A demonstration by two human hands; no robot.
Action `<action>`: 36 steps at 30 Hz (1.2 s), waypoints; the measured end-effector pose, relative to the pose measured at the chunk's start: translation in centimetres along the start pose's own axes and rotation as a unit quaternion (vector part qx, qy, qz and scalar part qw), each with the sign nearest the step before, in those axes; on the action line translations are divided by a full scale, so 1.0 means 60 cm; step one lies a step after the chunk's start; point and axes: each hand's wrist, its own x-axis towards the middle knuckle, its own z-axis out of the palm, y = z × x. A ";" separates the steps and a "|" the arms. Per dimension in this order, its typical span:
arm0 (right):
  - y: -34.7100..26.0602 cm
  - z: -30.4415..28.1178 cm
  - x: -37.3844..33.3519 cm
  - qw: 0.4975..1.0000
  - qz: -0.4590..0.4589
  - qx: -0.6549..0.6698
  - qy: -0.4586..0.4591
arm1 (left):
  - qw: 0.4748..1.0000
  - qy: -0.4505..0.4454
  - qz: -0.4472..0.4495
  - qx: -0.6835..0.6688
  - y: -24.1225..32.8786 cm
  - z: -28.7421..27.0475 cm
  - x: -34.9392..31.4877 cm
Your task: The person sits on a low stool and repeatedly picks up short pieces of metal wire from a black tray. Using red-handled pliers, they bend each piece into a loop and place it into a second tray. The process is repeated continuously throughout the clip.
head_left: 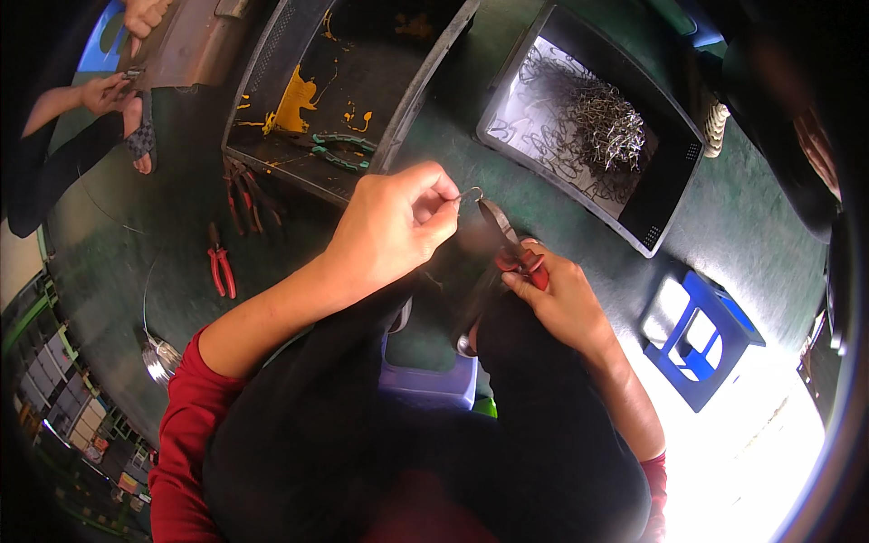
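My left hand [394,217] pinches a thin bent piece of wire [472,191] between thumb and fingers, its hooked end pointing right. My right hand [568,303] is wrapped round the red handles of pliers [498,222]. The plier jaws are right beside the wire's hooked end; whether they touch it I cannot tell. Ahead and to the right stands a dark bin [665,217], with a tangled heap of bent wire pieces [611,131] on its pale lining.
A dark crate [425,77] with yellow stains holds green-handled pliers [344,152]. Red-handled pliers [220,262] and several other tools [246,197] lie left. A wire coil [161,360] sits far left, a blue stool [701,339] right. Another person's hands [104,93] show upper left.
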 end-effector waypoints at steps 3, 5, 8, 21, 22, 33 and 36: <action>-0.002 0.001 0.000 1.000 0.002 -0.002 -0.006 | 0.999 0.024 0.024 0.026 0.001 -0.001 -0.001; -0.002 0.002 0.001 1.000 0.004 0.000 -0.008 | 0.999 0.030 0.030 0.033 0.001 0.000 -0.003; -0.001 0.006 0.003 1.000 0.003 -0.005 -0.008 | 0.997 0.041 0.040 0.043 0.000 -0.001 -0.005; -0.002 0.008 0.003 1.000 0.013 -0.027 -0.005 | 0.998 0.028 0.044 0.038 0.000 -0.003 -0.008; -0.003 0.007 0.001 1.000 0.007 -0.026 -0.003 | 0.999 0.023 0.037 0.023 0.000 -0.003 -0.007; 0.005 0.008 0.001 0.994 -0.031 -0.077 0.069 | 0.973 -0.162 -0.121 -0.110 -0.007 -0.012 -0.004; 0.006 0.009 0.004 0.987 -0.054 -0.110 0.106 | 0.954 -0.184 -0.153 -0.182 -0.009 -0.014 -0.005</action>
